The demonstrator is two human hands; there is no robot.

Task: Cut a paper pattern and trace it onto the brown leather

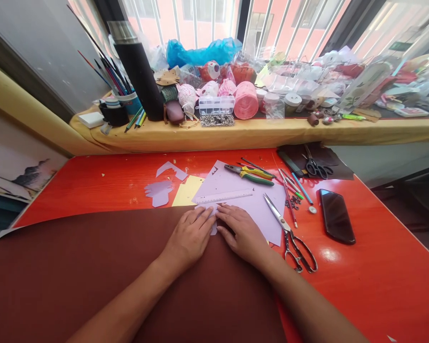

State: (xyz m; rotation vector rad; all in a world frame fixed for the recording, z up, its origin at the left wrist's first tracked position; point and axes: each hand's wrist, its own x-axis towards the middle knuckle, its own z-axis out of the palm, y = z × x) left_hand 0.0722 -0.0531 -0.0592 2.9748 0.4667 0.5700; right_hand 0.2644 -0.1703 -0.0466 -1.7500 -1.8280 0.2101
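Evidently my two hands share one small piece of pale purple paper (213, 229), which lies on the brown sheet (93, 271) at its far edge, between them. My left hand (191, 233) is laid nearly flat, fingers side by side and stretched out over the paper, most likely to hold it down. My right hand (240, 233) is loosely arched, thumb apart from the forefinger, with its fingertips near the paper's right side, perhaps to steady it. Neither hand is wrapped around anything that I can see; what lies right under my fingertips is hidden.

The brown sheet spreads over the near left of the red surface (364, 295), so my forearms can come in over it from both sides. Just beyond it, a ruler (224, 196) and pliers (250, 174) rest on a larger purple sheet (270, 207), where they probably help weigh it down. To the right, long scissors (286, 226) lie partly on that sheet, blades pointing away and handles toward me, seemingly handy for my right hand. The phone (338, 216) sits farther right, apart from the paper, maybe to be out of the way. A hand-shaped cutout (159, 193) lies at the far left.
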